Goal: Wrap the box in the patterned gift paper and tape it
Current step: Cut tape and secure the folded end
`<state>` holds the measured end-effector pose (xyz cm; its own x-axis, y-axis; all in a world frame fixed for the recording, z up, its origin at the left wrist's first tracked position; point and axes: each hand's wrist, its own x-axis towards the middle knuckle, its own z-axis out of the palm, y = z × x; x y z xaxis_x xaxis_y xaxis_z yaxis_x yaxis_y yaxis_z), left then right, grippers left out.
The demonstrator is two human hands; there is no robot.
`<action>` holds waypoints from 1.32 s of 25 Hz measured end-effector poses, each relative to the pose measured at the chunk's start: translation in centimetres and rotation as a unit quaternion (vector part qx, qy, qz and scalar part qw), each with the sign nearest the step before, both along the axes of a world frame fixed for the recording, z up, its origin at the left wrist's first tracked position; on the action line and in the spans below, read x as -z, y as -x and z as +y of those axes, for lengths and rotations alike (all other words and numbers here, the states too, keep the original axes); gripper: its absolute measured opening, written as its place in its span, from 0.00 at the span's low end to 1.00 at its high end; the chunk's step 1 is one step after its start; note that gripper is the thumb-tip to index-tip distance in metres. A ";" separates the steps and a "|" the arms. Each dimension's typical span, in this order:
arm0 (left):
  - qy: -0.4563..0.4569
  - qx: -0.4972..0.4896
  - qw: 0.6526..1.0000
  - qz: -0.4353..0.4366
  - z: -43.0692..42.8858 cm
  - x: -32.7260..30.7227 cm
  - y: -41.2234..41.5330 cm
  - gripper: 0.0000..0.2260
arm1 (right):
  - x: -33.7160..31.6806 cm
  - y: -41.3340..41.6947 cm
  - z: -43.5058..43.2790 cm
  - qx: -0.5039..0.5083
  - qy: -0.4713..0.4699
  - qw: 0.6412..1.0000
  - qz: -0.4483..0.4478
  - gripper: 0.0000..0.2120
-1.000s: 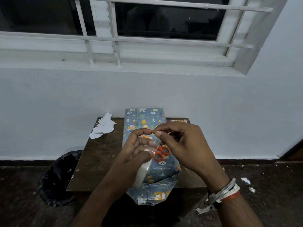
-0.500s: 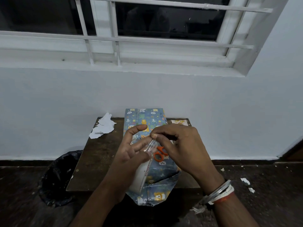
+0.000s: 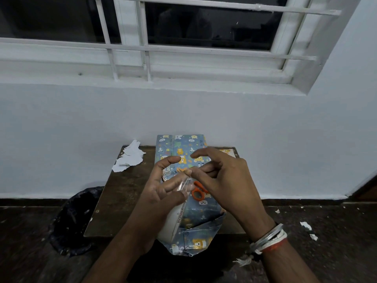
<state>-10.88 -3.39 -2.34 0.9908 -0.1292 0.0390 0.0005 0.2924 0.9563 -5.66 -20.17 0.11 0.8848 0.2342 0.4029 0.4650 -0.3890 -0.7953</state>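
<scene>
Centrally, left hand grips tape roll, right hand pinches its strip; box overhangs near edge of table.

Only the orange handles of the scissors show; the blades are hidden under the right hand. The left hand grips the tape roll and covers most of it, and the lettering on the roll breaks off after "WONDER". The strip of tape pinched at the right thumb is clear and blurred, its edges hard to trace. Both hands hide the middle of the box. The table hides part of the black bag. The window runs off the top edge, both forearms off the bottom.
</scene>
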 end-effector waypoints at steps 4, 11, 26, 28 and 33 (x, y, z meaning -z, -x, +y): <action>0.004 -0.002 1.000 0.018 0.6 -0.1 0.1 0.32 | 0.5 -0.3 -0.4 0.137 0.049 0.988 -0.053 0.13; 0.003 -0.022 0.999 0.040 1.0 -0.7 0.4 0.25 | 2.8 -1.0 -1.4 0.105 0.358 0.927 0.025 0.11; 0.014 -0.028 0.998 0.046 1.4 -1.0 0.4 0.16 | 2.6 -0.3 -0.6 0.108 0.346 0.928 0.083 0.16; 0.000 -0.036 0.998 0.054 1.5 -1.1 0.3 0.13 | 2.6 -0.4 -1.2 0.106 0.255 0.956 0.100 0.14; -0.029 -0.019 0.997 0.069 2.3 -1.2 0.2 0.13 | 1.7 -0.4 -3.0 -0.098 0.031 0.953 0.286 0.13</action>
<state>-11.07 -1.08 -1.16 0.9906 -0.0892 -0.1037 0.1224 0.2383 0.9635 -5.24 -23.14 -1.57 0.8926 0.4244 -0.1520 0.0305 -0.3933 -0.9189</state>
